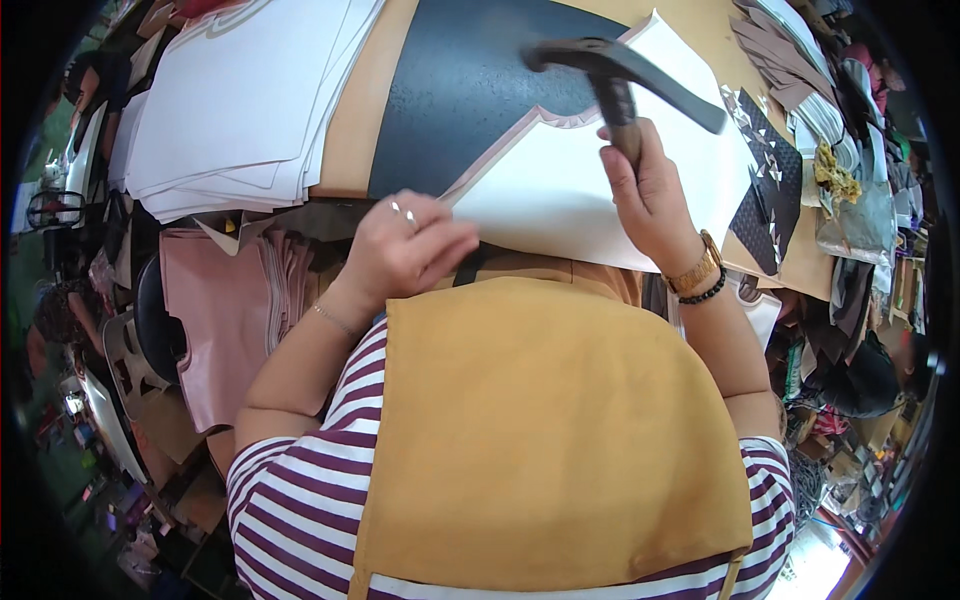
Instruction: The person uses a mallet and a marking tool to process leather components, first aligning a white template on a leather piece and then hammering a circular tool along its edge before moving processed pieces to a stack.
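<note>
My right hand (650,190) grips a hammer (612,100) by its handle, with the dark metal head raised over a white sheet piece (560,195). The piece has a curved outline and a folded pinkish edge along its far left side. It lies partly on a black mat (480,80). At the left corner of this piece is my left hand (405,245), its fingers curled in and slightly blurred. Whether those fingers pinch the edge or something small is hidden.
A stack of white sheets (250,90) covers the table's left side. Pink pieces (225,320) hang below it. On the right lie a dark textured piece (765,190) with small light scraps, brown strips (785,60) and a clear plastic bag (855,235).
</note>
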